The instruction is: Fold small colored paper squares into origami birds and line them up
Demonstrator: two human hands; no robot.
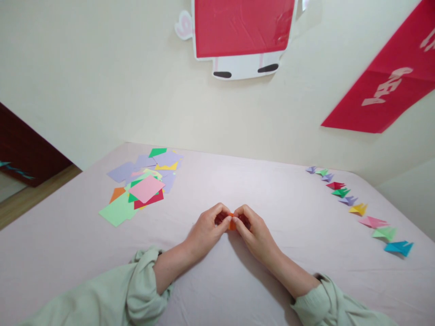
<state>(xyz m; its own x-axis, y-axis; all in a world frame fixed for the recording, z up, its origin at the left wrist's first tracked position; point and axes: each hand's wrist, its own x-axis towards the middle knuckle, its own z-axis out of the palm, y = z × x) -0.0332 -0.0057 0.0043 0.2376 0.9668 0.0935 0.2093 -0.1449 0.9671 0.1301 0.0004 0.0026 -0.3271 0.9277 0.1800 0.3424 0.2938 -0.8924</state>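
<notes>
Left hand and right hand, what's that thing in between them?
In the head view, a small piece of orange paper sits between the left hand and right hand, pinched by both.

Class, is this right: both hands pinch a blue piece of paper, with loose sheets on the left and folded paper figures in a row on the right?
Not quite: in the head view, the piece of paper pinched by the left hand and right hand is orange, not blue. The loose sheets and folded paper figures are as stated.
</notes>
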